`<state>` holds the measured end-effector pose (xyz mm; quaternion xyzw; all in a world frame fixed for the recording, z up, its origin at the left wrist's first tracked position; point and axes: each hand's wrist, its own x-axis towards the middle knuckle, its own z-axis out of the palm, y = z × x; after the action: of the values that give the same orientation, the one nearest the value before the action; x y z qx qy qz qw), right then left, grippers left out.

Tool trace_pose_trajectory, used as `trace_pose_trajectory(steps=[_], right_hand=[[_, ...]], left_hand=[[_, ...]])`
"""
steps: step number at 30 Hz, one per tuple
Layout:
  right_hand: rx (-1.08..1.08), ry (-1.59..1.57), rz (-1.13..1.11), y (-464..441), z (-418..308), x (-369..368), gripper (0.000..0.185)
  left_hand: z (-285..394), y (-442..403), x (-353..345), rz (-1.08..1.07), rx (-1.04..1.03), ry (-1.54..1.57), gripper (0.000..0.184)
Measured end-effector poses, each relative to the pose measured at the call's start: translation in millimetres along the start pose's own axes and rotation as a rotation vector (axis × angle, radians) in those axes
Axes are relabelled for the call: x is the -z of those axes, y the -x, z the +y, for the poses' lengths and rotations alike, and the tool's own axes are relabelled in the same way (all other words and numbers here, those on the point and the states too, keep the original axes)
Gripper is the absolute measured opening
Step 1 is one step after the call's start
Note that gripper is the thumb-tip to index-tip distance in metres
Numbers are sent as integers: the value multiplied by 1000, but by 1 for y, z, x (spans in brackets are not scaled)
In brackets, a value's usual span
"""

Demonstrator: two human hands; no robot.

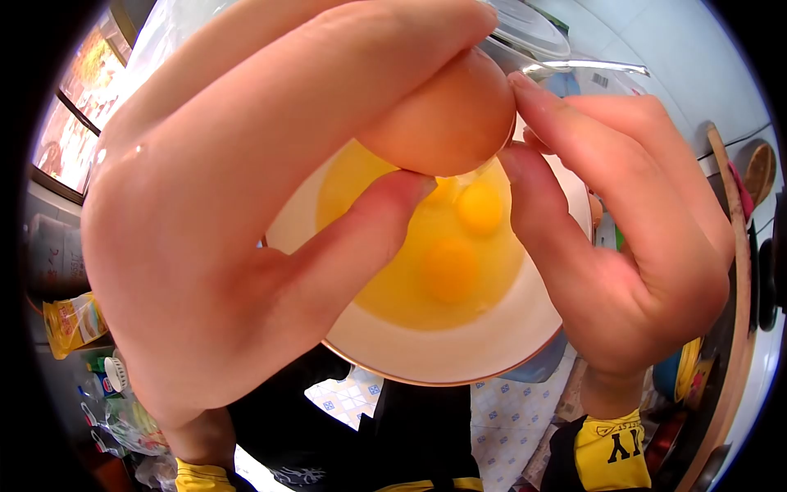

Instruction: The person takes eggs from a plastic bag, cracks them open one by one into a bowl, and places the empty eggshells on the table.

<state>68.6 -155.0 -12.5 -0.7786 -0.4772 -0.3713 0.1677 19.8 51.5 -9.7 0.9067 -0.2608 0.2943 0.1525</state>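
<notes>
A brown egg is held up between both hands, over a white bowl with a brown rim. My left hand wraps its fingers over the top of the shell, with the thumb below. The fingertips and thumb of my right hand pinch the shell's right end. A little clear egg white shows at the underside of the shell. In the bowl lie raw egg white and yolks, among them a round yolk and another yolk. The inside of the shell is hidden.
Behind the hands is a clear plastic lid. A wooden spoon hangs at the right wall. On the left are a yellow packet, a metal pot and plastic bags. Tiled floor shows below the bowl.
</notes>
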Motion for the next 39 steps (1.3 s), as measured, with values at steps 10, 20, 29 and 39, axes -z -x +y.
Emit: trace_pose_trajectory(steps=[10, 20, 29, 39], right_hand=[[-12, 10, 66, 3, 2, -5, 27], [-24, -130, 63, 4, 9, -4, 19], [-345, -366, 50, 5, 2, -8, 15], [-548, -648, 133, 20, 18, -3, 9]], left_hand=[[9, -1, -3, -7, 50, 4, 55], [1, 6, -20, 111, 85, 312, 57], [2, 7, -16, 52, 169, 288, 53], [-1, 10, -12, 40, 187, 291, 52]])
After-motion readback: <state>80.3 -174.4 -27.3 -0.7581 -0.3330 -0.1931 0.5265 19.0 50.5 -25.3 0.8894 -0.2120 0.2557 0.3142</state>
